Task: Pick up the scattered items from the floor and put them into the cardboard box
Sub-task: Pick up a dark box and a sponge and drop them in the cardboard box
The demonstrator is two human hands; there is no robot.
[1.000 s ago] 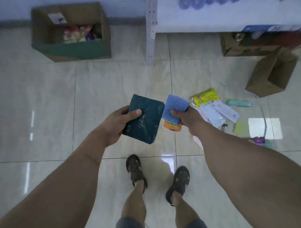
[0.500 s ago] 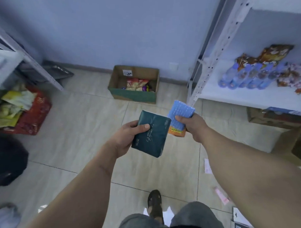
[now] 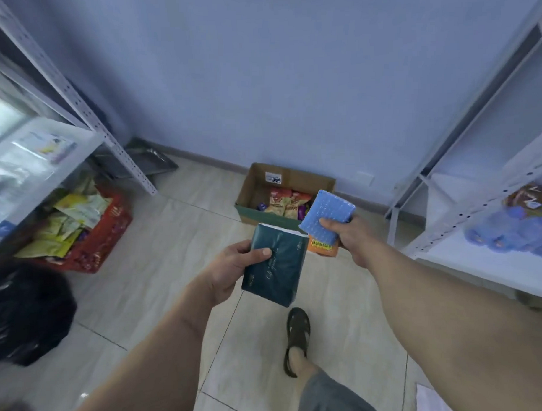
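My left hand [image 3: 232,268] grips a dark teal tissue pack [image 3: 275,265] at chest height, thumb across its front. My right hand [image 3: 346,236] holds a light blue dotted packet [image 3: 327,215] with an orange pack [image 3: 322,246] tucked under it. The open cardboard box [image 3: 257,187] stands on the floor against the blue wall, just beyond both hands. Several snack packets [image 3: 286,201] lie inside it. The blue packet covers the box's right front corner.
A red basket [image 3: 102,239] of yellow-green packets sits under the left metal shelf [image 3: 75,86]. A black bag [image 3: 27,312] lies at the left. A white shelf [image 3: 492,250] with blue bottles [image 3: 510,237] stands on the right. My sandalled foot [image 3: 297,339] is on the tiles.
The view has lifted from the scattered items on the floor toward the wall, and I have walked closer to the box. Both hands keep their packs.
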